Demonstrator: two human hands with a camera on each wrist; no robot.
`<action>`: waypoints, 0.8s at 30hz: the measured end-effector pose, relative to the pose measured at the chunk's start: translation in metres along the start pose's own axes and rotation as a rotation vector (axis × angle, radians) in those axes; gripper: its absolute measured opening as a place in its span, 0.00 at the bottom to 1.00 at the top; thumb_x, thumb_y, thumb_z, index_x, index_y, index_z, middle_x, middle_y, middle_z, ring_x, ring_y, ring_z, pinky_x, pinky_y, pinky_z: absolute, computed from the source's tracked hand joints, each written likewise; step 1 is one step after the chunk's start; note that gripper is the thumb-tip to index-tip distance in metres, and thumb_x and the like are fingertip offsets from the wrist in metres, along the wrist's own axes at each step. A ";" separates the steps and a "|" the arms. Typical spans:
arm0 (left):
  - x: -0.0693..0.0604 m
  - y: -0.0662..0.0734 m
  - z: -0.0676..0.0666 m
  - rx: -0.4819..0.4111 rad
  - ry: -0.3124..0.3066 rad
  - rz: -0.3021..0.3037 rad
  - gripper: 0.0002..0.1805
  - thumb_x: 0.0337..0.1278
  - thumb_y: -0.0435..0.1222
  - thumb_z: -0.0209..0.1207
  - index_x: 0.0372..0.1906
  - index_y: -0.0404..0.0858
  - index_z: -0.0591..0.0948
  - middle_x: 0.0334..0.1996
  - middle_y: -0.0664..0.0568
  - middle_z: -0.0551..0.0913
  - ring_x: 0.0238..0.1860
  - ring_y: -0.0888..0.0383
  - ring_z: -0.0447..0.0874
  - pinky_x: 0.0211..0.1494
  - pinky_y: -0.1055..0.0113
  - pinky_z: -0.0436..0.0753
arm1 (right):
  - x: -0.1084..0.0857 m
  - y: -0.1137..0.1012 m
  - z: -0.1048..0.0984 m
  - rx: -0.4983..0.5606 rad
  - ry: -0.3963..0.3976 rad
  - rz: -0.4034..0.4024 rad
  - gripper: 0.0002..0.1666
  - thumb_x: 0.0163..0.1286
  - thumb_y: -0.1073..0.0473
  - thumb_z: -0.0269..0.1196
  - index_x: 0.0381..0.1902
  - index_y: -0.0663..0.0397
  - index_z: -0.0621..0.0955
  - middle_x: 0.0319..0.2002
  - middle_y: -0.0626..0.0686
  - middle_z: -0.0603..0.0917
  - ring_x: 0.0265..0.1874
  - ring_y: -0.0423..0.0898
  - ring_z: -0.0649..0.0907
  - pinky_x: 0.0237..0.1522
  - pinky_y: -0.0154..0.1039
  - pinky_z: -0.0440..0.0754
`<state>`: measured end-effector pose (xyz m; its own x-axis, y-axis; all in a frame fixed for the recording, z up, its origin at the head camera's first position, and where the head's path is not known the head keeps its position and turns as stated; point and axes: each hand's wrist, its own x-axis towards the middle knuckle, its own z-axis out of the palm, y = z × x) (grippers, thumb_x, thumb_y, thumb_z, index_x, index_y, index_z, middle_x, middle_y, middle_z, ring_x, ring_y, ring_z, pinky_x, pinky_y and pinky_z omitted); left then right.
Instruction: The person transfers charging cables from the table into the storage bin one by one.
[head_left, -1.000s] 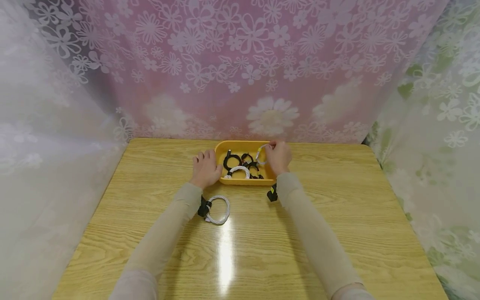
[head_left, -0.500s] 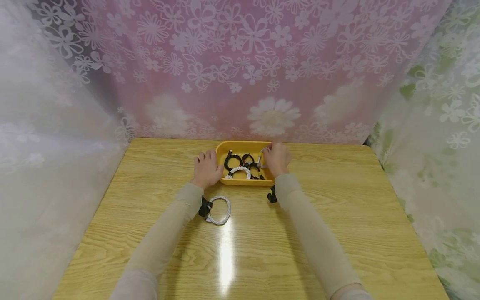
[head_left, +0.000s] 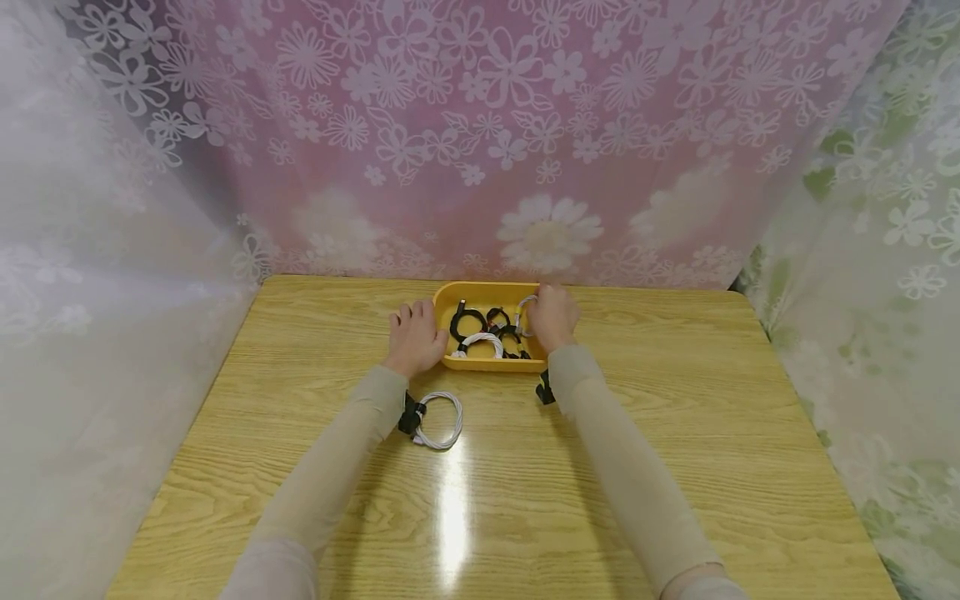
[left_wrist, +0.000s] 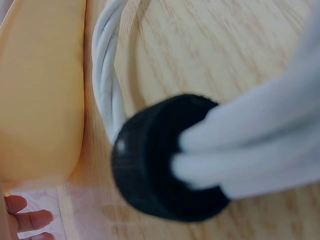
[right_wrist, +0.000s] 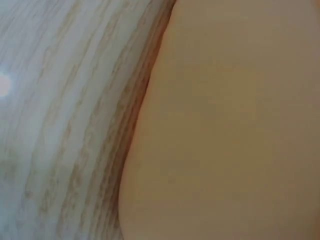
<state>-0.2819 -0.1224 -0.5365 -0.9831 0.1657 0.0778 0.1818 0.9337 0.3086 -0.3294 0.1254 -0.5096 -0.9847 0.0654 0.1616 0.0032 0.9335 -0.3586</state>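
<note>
A yellow tray stands at the far side of the wooden table. Against its left end rests my left hand, fingers spread and thumb at the rim. Its fingertips show at the lower left of the left wrist view. My right hand is at the tray's right end, its curled fingers on a coiled white cable with a yellow tie; the fingertips are hidden. Inside the tray also lie a coiled black cable, a thicker white coil and smaller dark cables.
On the table in front of the tray lies another white cable coil with a black tie, beside the left wrist. The tray wall fills much of the right wrist view. A floral curtain hangs behind the table.
My right hand has lowered the white cable with the yellow tie into the tray's right end and shifted slightly. My left hand stays at the tray's left end.
</note>
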 end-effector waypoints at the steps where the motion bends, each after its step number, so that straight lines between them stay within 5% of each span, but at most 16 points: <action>1: 0.000 0.000 0.000 0.001 0.004 0.001 0.14 0.68 0.42 0.45 0.49 0.36 0.65 0.42 0.42 0.67 0.46 0.41 0.61 0.48 0.48 0.56 | 0.000 0.000 -0.001 -0.013 -0.012 -0.002 0.11 0.69 0.63 0.59 0.43 0.56 0.87 0.37 0.57 0.86 0.25 0.52 0.82 0.20 0.46 0.76; 7: -0.001 0.002 -0.002 -0.002 0.014 0.004 0.14 0.67 0.41 0.45 0.48 0.35 0.65 0.41 0.42 0.67 0.45 0.41 0.61 0.48 0.49 0.56 | 0.000 -0.001 -0.005 -0.018 -0.104 0.008 0.12 0.64 0.67 0.56 0.39 0.56 0.86 0.36 0.57 0.86 0.23 0.51 0.80 0.20 0.43 0.72; 14: -0.002 0.003 -0.004 -0.001 -0.010 -0.002 0.12 0.68 0.41 0.44 0.46 0.36 0.64 0.41 0.43 0.65 0.45 0.41 0.60 0.48 0.49 0.55 | -0.002 -0.001 -0.008 0.098 -0.253 0.055 0.07 0.64 0.66 0.56 0.33 0.59 0.81 0.31 0.58 0.81 0.22 0.49 0.72 0.23 0.41 0.66; 19: 0.000 0.001 -0.001 -0.006 -0.004 0.002 0.13 0.69 0.41 0.44 0.48 0.36 0.65 0.42 0.42 0.66 0.45 0.41 0.60 0.48 0.49 0.56 | -0.005 0.000 -0.009 0.188 -0.300 0.046 0.12 0.64 0.69 0.54 0.21 0.55 0.71 0.18 0.51 0.67 0.16 0.45 0.64 0.21 0.40 0.64; 24: -0.002 0.002 -0.003 -0.010 -0.005 -0.001 0.13 0.69 0.42 0.44 0.47 0.36 0.65 0.41 0.42 0.66 0.45 0.41 0.61 0.48 0.48 0.56 | -0.004 0.002 -0.009 0.247 -0.330 0.034 0.19 0.62 0.71 0.51 0.17 0.49 0.59 0.15 0.47 0.56 0.13 0.42 0.56 0.19 0.39 0.59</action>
<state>-0.2798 -0.1213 -0.5331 -0.9833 0.1665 0.0730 0.1812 0.9306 0.3181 -0.3238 0.1296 -0.5030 -0.9878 -0.0594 -0.1436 0.0345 0.8173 -0.5752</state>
